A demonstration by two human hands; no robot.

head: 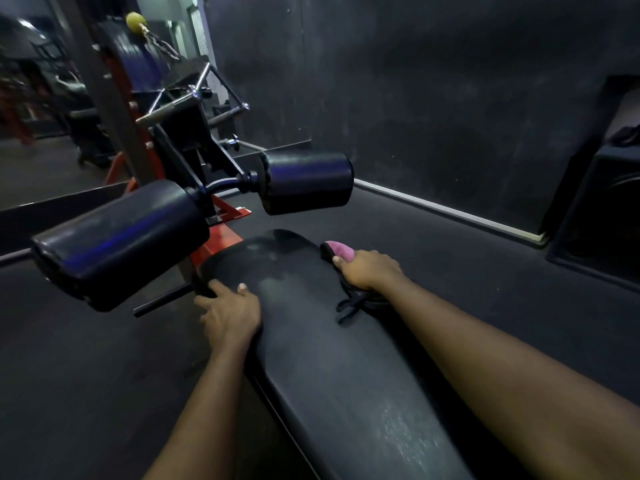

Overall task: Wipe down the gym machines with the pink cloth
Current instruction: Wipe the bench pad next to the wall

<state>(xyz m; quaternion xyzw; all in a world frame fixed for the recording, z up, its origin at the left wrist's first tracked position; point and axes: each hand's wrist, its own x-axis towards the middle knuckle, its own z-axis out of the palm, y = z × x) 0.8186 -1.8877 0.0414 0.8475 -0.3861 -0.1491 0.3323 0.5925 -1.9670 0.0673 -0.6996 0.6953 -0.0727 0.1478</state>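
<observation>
Dim, bluish gym light; wide-angle bending at edges, soft blurry background.

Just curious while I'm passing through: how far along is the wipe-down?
Smeary streaks on the bench pad suggest its top has had a pass. In hand: the right hand grips the pink cloth at the pad's right edge, the left hand rests on its left edge. Left, probably: the two roller pads and frame beyond.
</observation>
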